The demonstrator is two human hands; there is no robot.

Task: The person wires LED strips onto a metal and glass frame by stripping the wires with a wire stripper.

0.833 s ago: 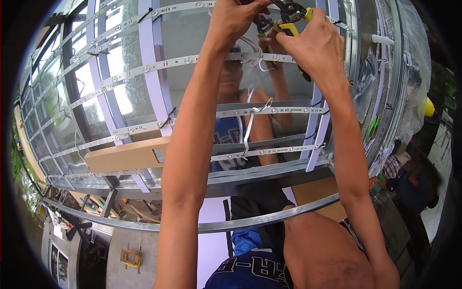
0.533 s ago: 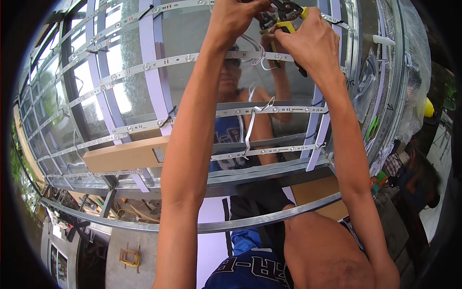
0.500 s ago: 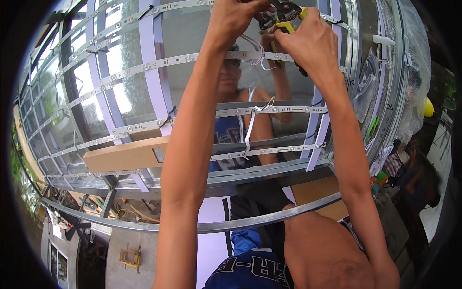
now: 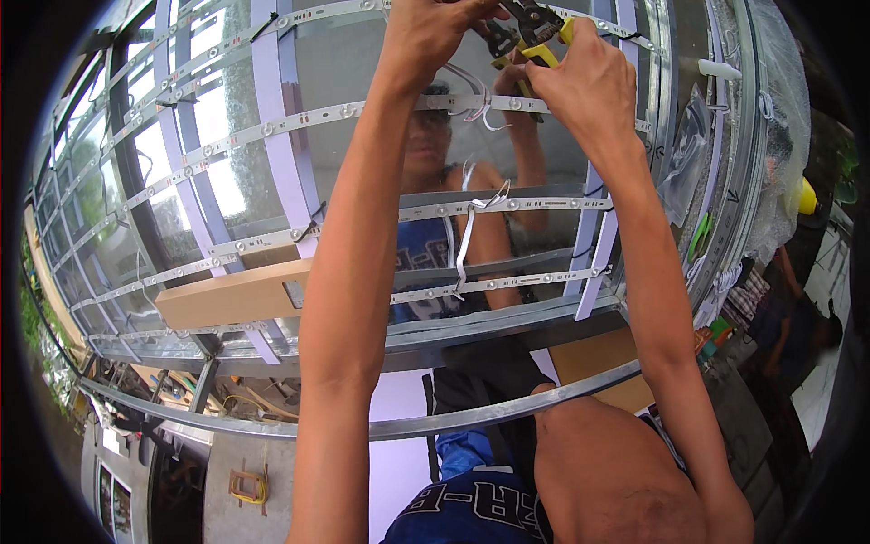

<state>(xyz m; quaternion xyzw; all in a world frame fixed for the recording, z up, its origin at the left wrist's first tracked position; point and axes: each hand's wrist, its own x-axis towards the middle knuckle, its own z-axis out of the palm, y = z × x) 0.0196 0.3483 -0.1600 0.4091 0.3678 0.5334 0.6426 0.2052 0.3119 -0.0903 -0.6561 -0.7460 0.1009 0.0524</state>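
Note:
My right hand (image 4: 589,83) is closed around the yellow-and-black handles of a pair of wire strippers (image 4: 535,25) at the top of the view. Close to the tool's dark jaws, my left hand (image 4: 428,38) has its fingers pinched together. Whatever sits in that pinch is too small and too near the upper edge to make out. Beneath the hands, thin loose wires (image 4: 478,102) hang by an LED strip (image 4: 337,112). A lower LED strip (image 4: 535,205) carries a white wire (image 4: 466,243) running down to the bottom strip. The shiny panel behind mirrors my arms and the tool.
A metal frame (image 4: 453,335) with pale purple slats (image 4: 288,154) spans the view. On it lies a long cardboard box (image 4: 231,297). Clear plastic wrap (image 4: 784,136) and green-handled scissors (image 4: 700,238) are at the right. Another person (image 4: 797,322) is at the far right.
Both hands and the wire strippers stay almost in place. The view has shifted slightly, and the person at the far right has changed posture.

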